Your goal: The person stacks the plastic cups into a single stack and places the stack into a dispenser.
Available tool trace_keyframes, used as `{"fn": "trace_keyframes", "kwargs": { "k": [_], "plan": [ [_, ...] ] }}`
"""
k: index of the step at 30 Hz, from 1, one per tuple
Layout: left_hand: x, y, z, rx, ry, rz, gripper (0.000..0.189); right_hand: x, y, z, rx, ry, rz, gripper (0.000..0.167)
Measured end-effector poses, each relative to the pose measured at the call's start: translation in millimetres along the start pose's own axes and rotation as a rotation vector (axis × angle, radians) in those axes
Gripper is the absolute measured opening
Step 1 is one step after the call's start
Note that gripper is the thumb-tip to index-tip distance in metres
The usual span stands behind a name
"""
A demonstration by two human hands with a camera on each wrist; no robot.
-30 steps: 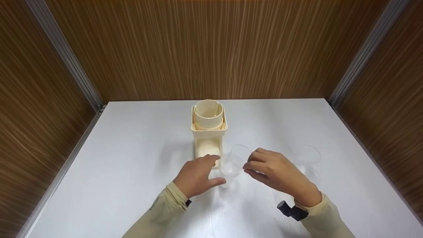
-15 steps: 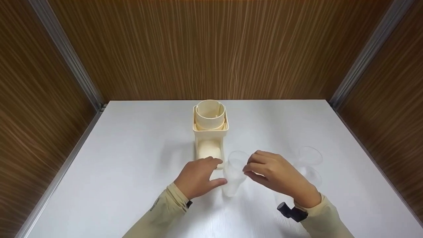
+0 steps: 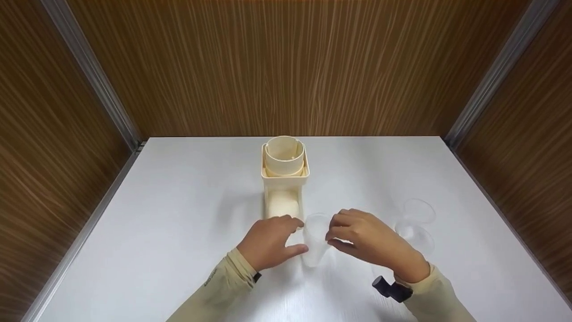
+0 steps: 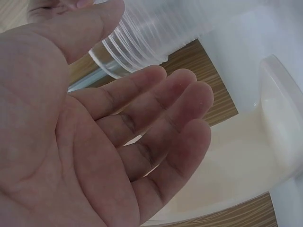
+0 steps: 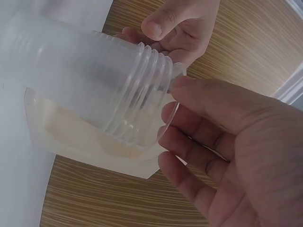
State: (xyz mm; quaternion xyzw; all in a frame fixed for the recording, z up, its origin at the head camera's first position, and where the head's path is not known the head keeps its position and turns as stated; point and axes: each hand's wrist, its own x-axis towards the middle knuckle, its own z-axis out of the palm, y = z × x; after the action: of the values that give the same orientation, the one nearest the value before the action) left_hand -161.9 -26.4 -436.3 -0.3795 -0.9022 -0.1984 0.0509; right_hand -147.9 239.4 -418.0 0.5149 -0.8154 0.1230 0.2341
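Note:
A stack of nested clear plastic cups (image 3: pixel 315 241) stands between my hands, in front of a cream plastic stand (image 3: pixel 286 180). My right hand (image 3: pixel 368 241) pinches the rim of the top cup (image 5: pixel 163 106) between thumb and fingertips. On the other side my left hand (image 3: pixel 271 241) is held open, fingers loosely bent and thumb apart, close beside the stack. In the left wrist view, several stacked rims (image 4: pixel 137 45) show beyond the thumb, and the palm holds nothing. Whether the left thumb touches the cups I cannot tell.
More clear cups (image 3: pixel 415 237) are to the right, partly behind my right forearm. The stand carries a round open tube (image 3: pixel 284 156) on top. A white table (image 3: pixel 178 201) is bounded by wood-grain panels (image 3: pixel 286 67) at the back and sides.
The cup in my right hand has come down into the stack, its rim lower than before. Both hands have shifted slightly towards the front.

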Motion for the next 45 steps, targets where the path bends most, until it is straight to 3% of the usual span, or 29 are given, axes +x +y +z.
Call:
{"fn": "trace_keyframes", "kwargs": {
  "k": [5, 11, 18, 31, 38, 45],
  "plan": [
    [-0.6, -1.2, 1.0, -0.006, 0.026, 0.017, 0.041, 0.2, 0.0, 1.3, 0.032, -0.003, -0.009, 0.009],
    [0.0, -1.2, 1.1, -0.012, 0.014, 0.008, 0.041, -0.9, 0.3, 1.7, 0.052, 0.013, -0.013, 0.019],
    [0.3, -0.8, 1.6, 0.001, 0.0, 0.01, 0.044, -0.1, -0.6, 1.5, 0.053, -0.001, 0.004, 0.017],
    [-0.1, 1.3, 1.6, 0.02, -0.002, 0.025, 0.043, -3.1, -5.2, -1.0, 0.095, -0.069, 0.123, 0.012],
    [0.5, 2.7, 1.3, 0.047, 0.013, 0.051, 0.043, -3.3, -4.9, -0.7, 0.107, -0.073, 0.118, 0.013],
    [2.2, 4.5, 2.7, -0.001, 0.061, -0.023, 0.05, -3.4, -4.8, -2.1, 0.088, -0.098, 0.146, 0.009]
  ]
}}
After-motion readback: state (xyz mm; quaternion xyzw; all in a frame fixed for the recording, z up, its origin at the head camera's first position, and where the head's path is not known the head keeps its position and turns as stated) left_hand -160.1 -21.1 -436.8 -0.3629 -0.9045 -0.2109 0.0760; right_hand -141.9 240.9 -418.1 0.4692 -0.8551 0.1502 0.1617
